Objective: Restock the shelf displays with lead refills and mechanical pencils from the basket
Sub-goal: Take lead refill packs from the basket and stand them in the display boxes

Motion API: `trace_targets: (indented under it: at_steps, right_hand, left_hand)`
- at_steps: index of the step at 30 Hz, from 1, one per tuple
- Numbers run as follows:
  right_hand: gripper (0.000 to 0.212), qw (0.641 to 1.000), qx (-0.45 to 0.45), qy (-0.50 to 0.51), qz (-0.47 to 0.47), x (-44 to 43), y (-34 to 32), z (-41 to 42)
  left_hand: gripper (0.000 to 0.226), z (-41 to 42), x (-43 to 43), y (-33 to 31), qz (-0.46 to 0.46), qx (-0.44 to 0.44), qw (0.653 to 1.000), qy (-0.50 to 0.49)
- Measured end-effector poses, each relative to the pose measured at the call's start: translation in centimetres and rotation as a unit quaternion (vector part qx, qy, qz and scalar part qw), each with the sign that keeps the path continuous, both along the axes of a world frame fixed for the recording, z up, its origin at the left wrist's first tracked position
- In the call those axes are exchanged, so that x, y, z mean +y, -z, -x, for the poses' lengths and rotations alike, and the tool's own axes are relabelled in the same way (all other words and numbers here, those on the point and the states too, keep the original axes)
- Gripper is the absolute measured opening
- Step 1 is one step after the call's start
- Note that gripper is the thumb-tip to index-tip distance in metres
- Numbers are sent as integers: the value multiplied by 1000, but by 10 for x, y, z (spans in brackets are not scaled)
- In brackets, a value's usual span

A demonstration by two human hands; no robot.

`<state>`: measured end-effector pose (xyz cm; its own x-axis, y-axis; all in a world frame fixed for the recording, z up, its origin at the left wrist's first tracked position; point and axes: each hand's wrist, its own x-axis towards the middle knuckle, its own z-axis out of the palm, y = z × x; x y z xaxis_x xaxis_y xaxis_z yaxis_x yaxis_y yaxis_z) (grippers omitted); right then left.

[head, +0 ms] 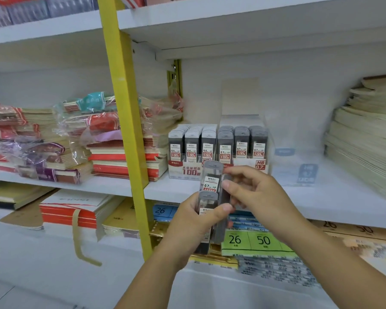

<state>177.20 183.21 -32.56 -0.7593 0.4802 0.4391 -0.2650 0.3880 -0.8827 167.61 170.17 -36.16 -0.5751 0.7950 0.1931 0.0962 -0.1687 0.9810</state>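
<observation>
Refill cases (212, 181) upright (caps (213, 167) up), perhaps several

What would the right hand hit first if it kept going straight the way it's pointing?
The right hand, pinching a refill case, points up and left. Next in that line is probably the front of the 0.5 display box, though depth is hard to judge.

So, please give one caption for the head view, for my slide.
Left hand and right hand hold lead refill cases before the 0.7 HB display box on the shelf.
</observation>
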Motion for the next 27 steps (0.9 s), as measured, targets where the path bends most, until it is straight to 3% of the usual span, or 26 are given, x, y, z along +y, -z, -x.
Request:
trace_targets:
  at_steps: [10, 16, 22, 27]
  right_hand:
    - [21, 1000, 0, 5, -15, 17, -4, -17]
    - [19, 999, 11, 22, 37, 16, -2, -11]
    - [33, 998, 31, 46, -7, 5, -1, -8]
    - [32, 981, 128, 135, -53, 28, -49, -7]
  left_hand:
    - [32, 1, -2, 7, 2, -60, 998, -22]
    - [32, 4, -2, 5, -14, -64, 996, -68]
    - [13, 2, -2, 2, -27, -40, 996, -82]
    - [21, 18, 1, -7, -78, -92, 988, -98]
